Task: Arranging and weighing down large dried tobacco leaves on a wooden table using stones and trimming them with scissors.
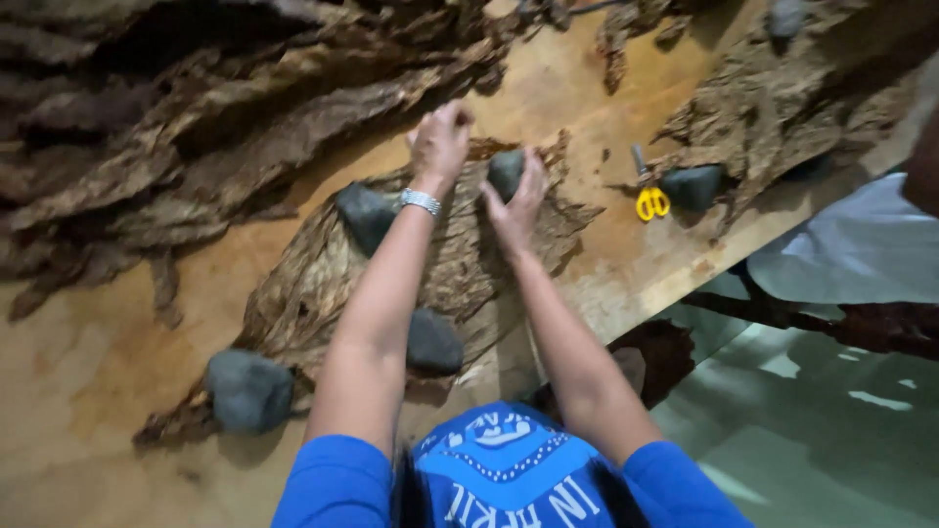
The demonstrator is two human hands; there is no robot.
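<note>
A flat stack of dried brown leaves (313,274) lies on the wooden table (98,372). My left hand (440,142), with a silver watch on the wrist, pinches the far edge of a leaf with closed fingers. My right hand (516,200) rests on the leaves with fingers spread, touching a dark grey stone (504,171). Three more grey stones weigh the stack down: one at the upper left (364,215), one near my left arm (433,342), one at the near left corner (248,391).
A big heap of dried leaves (176,108) fills the far left. Another leaf stack (782,98) with a grey stone (693,186) lies at the right beside yellow-handled scissors (648,196). The table edge runs diagonally at the right; a person in white (861,244) stands there.
</note>
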